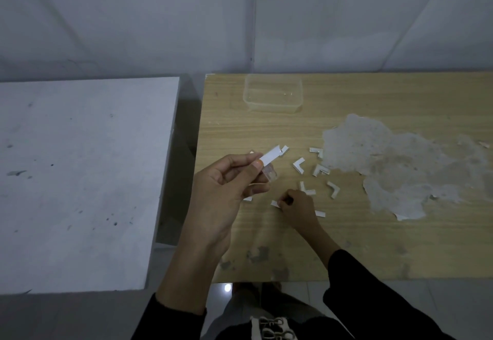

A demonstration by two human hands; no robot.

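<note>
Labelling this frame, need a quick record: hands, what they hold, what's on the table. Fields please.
left hand: raised, pinches white paper strip and small clear plastic piece
right hand: low at the table, pinches small white piece
loose parts: white L-shaped corner pieces scattered near both hands
container: clear rectangular plastic tub at far edge
surface: light wooden table with worn grey patch at right

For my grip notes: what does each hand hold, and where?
The left hand pinches a white strip at its lower end, a clear piece under it; the right hand pinches a small white piece by its right end.
</note>
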